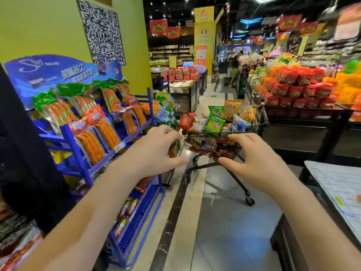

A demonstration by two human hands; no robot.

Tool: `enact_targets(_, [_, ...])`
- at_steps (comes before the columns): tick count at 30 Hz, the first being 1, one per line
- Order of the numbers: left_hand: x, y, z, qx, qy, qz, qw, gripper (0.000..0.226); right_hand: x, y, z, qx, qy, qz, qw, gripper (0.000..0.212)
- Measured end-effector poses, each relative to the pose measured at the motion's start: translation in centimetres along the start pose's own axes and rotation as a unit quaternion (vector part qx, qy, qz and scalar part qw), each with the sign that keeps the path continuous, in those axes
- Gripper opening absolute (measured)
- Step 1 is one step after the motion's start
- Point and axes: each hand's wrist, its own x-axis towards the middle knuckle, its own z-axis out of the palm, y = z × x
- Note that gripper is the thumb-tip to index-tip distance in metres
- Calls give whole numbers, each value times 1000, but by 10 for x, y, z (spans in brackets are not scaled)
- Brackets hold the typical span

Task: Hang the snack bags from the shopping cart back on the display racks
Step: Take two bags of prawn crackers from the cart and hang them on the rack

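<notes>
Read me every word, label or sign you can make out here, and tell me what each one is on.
"rings": the second word, seemingly, on the green snack bags in the shopping cart; first word unclear.
Blue rack header: white Chinese characters, too blurred.
Red hanging banners: blurred.
QR code poster: pattern only.
Printed sheets: too small.
</notes>
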Motion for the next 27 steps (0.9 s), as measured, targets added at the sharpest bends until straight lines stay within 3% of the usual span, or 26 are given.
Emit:
enact_targets(6, [103, -20, 37, -15, -11, 26, 999, 74, 76, 44, 30, 0, -9, 31, 999, 75])
enact_targets(19, [369, -134, 100, -32, -16, 78, 996, 72, 320, 104, 124, -33, -26, 91, 995, 74])
enact_targets(27, [492, -150, 126, -56, -35, 105, 992, 73, 419, 155, 144, -37, -31, 130, 990, 71])
